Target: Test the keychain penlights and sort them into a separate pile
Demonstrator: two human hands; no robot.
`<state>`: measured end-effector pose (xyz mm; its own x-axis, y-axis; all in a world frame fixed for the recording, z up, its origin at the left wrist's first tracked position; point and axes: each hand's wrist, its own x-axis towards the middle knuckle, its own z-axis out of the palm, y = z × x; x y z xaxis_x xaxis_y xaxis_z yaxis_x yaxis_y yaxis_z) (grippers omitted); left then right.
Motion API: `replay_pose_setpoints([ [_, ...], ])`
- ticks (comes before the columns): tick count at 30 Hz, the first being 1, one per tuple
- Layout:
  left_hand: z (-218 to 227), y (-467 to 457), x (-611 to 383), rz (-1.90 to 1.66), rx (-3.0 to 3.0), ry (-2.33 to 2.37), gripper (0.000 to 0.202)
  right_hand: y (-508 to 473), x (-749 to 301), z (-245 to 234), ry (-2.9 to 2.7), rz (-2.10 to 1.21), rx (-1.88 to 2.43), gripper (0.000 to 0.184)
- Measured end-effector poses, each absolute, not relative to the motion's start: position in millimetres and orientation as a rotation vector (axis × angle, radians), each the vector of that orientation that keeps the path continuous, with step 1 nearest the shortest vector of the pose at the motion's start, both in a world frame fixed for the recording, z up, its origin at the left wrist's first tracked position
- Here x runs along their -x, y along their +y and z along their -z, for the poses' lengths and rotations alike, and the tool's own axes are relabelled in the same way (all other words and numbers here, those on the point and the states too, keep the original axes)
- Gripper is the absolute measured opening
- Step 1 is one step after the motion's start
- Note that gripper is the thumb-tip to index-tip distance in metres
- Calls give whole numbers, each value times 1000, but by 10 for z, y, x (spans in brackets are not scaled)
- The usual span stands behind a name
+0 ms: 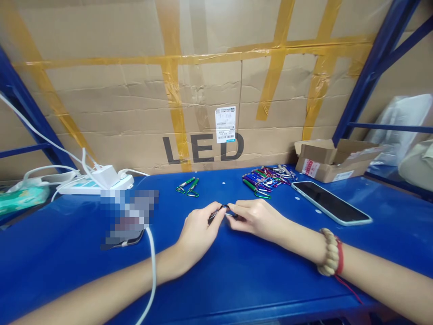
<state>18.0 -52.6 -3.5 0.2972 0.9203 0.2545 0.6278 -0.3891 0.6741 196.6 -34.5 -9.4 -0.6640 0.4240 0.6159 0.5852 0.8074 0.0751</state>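
Observation:
In the middle of the blue tabletop, my left hand and my right hand meet at a small dark carabiner. Both hands pinch it between thumb and fingers, the left on one end and the right on the other. A dark curved clip and a silver strip show between the fingertips; the rest is covered. Beyond the left hand lie two green carabiner pieces with tube-shaped bodies. A heap of similar carabiners in purple, red, blue, green and silver lies past the right hand.
A phone lies at the right, before an open cardboard box. At the left are a white power strip, a partly blurred dark device and a white cable crossing my left forearm. A large carton marked LED stands behind.

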Motion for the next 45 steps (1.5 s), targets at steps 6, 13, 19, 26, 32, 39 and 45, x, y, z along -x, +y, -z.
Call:
replay_pose_setpoints([
  [6, 32, -542, -174, -906, -2041, 1395, 28, -363, -1955, 57, -2420, 309, 756, 29],
  [13, 24, -537, -174, -800, -2120, 1461, 31, -367, -1956, 47, -2507, 155, 805, 23],
  [19, 26, -538, -175, -766, -2150, 1453, 30, -345, -1965, 80, -2476, 117, 740, 27],
  [26, 23, -536, -171, -790, -2120, 1395, 31, -320, -1957, 56, -2420, 104, 690, 35],
  [32, -12, -547, -182, -870, -1983, 1307, 29, -279, -1991, 18, -2310, 97, 700, 35],
  [39, -7, -512, -207, -887, -2012, 1185, 27, -259, -2013, 12, -2229, 54, 759, 30],
  [45, -9, -526, -207, -868, -2016, 1129, 24, -281, -1985, 5, -2187, -25, 804, 32],
])
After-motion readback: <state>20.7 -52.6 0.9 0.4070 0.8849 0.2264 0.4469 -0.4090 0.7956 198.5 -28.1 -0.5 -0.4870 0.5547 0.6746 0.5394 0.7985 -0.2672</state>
